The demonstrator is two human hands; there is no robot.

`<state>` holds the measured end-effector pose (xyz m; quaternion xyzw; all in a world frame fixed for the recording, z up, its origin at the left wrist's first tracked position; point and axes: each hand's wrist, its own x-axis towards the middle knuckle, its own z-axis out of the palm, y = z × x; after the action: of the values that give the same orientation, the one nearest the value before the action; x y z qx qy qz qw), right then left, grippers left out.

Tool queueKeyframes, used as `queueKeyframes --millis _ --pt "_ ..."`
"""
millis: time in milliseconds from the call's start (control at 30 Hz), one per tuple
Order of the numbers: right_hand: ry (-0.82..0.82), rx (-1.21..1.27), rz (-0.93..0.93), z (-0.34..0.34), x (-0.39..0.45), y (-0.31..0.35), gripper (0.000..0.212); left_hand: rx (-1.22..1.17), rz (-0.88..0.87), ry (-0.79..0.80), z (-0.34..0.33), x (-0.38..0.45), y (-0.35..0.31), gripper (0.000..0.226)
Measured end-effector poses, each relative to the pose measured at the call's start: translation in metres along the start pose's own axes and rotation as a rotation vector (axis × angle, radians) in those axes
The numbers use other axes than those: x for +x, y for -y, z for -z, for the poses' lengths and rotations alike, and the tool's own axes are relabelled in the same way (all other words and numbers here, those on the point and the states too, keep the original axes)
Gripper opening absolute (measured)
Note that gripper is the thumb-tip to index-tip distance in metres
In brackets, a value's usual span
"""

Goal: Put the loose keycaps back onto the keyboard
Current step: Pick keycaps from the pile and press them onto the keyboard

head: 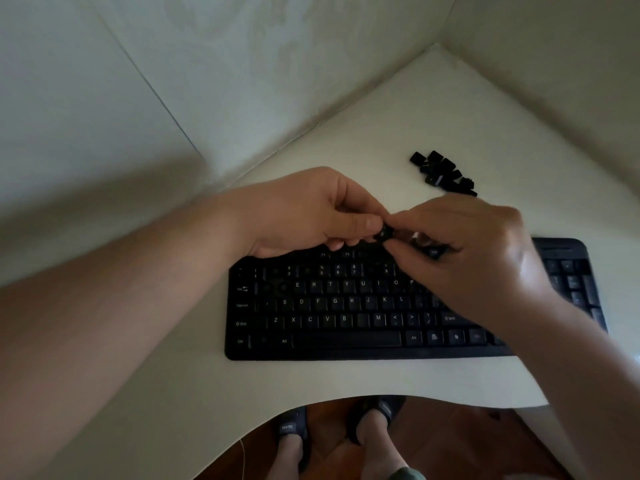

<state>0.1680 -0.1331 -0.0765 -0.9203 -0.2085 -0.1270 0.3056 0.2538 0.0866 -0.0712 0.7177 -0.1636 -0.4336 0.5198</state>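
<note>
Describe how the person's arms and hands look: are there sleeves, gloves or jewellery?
Both forearms are bare, with no sleeves in view. The left hand and the right hand wear no gloves, and no rings, watch or bracelet can be seen. The fingers carry no markings that can be seen.

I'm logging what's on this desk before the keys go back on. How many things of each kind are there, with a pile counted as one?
Keyboard: 1
Pile of loose keycaps: 1 (single caps too dark to count)
Keycap held between both hands: 1
Hands: 2, left hand and right hand
Total: 5
</note>
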Motion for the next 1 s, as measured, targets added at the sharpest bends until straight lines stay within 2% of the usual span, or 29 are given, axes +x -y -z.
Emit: queueKeyframes --millis 67,133,267,333,500,667,733,1000 --pt "0.029 -0.036 0.007 0.007 0.006 -0.005 0.011 -0.04 0.01 -0.036 -0.002 0.005 -0.004 0.019" --pt "0.045 -0.036 -0.063 0.014 0.012 -0.015 0.012 -0.072 0.008 -0.124 -0.001 0.009 -0.004 0.02" --pt "0.064 -0.004 -0.203 0.026 0.013 -0.034 0.014 0.087 0.001 -0.366 0.007 0.015 0.008 0.018" --pt "0.099 -0.01 -0.201 0.025 0.009 -0.036 0.015 0.138 0.016 -0.416 0.008 0.013 0.016 0.017" --pt "0.228 -0.007 -0.217 0.02 -0.004 -0.038 0.017 0.246 0.007 -0.369 0.002 0.008 0.023 0.015" --pt "0.388 -0.058 -0.106 0.015 -0.019 -0.04 0.022 0.349 -0.018 -0.279 -0.018 0.014 0.018 0.016" --pt "0.379 -0.063 -0.126 0.011 -0.022 -0.04 0.024 0.419 -0.012 -0.262 -0.027 0.018 0.015 0.014" --pt "0.312 -0.042 -0.192 0.0 -0.025 -0.038 0.018 0.549 0.035 -0.292 -0.043 0.029 0.01 0.035"
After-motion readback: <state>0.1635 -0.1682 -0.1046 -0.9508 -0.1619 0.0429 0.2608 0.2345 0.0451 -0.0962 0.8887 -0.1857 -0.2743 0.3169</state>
